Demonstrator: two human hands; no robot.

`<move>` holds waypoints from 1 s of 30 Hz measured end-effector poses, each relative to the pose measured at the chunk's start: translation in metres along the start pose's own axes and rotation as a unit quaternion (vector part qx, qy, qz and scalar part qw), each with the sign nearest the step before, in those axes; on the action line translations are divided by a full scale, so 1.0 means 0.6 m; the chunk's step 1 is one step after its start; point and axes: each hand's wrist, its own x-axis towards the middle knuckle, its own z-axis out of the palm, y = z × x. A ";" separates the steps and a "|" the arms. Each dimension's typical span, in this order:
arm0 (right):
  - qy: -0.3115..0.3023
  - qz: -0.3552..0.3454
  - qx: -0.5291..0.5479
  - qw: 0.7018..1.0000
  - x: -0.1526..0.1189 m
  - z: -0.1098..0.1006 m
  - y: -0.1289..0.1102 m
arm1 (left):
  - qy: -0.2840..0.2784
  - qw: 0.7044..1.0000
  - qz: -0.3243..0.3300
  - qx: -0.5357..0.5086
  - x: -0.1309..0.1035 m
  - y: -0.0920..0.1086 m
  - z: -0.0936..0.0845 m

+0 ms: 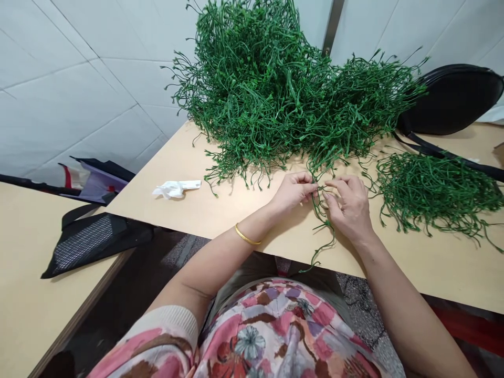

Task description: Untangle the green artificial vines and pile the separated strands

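Observation:
My left hand (296, 190) and my right hand (348, 206) meet over the table near its front edge, fingertips almost touching. Each pinches part of a thin green plastic stem (319, 207) with small budded tips. Its lower end trails down toward the table edge. Just beyond my hands rises a big tangled heap of the same green stems (268, 100). To the right of my right hand lies a smaller, flatter pile of stems (437, 191). Exactly where the fingers join the pieces is too small to make out.
A crumpled white tissue (173, 189) lies on the light wood table (220, 220) at left. A black bag (457, 100) with a strap sits at the back right. Another table (23, 247) at left holds a black mesh pouch (86, 241). White tiled wall stands behind.

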 end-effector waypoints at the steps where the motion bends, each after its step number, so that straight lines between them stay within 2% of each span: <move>1: -0.005 -0.002 0.008 1.000 0.000 0.001 0.001 | -0.001 1.000 0.004 -0.006 0.000 -0.001 0.000; 7: -0.058 -0.023 0.007 0.998 -0.001 0.004 0.001 | 0.027 0.999 0.017 -0.024 0.005 -0.006 0.000; 12: -0.043 -0.070 -0.118 0.990 -0.005 -0.002 -0.007 | 0.041 0.999 -0.008 -0.016 0.005 -0.007 0.002; 15: -0.034 -0.078 -0.136 0.987 -0.007 -0.004 -0.010 | 0.041 0.999 -0.011 -0.017 0.005 -0.009 0.001; 20: -0.039 -0.010 0.001 0.999 -0.005 -0.002 -0.009 | 0.023 1.000 0.002 -0.010 0.006 -0.008 0.001; 23: -0.036 0.053 0.117 0.991 -0.001 -0.002 -0.006 | 0.007 1.000 -0.006 -0.017 0.004 -0.006 0.002; 25: -0.049 0.129 0.209 0.968 0.002 -0.003 -0.002 | -0.009 1.000 -0.015 -0.019 0.003 -0.004 0.002; 27: -0.093 0.208 0.313 0.922 0.003 -0.003 0.002 | -0.026 0.999 -0.018 -0.014 0.002 -0.004 0.001; 30: -0.166 0.243 0.428 0.854 0.005 -0.003 0.001 | -0.041 0.999 -0.008 -0.013 0.002 -0.006 0.000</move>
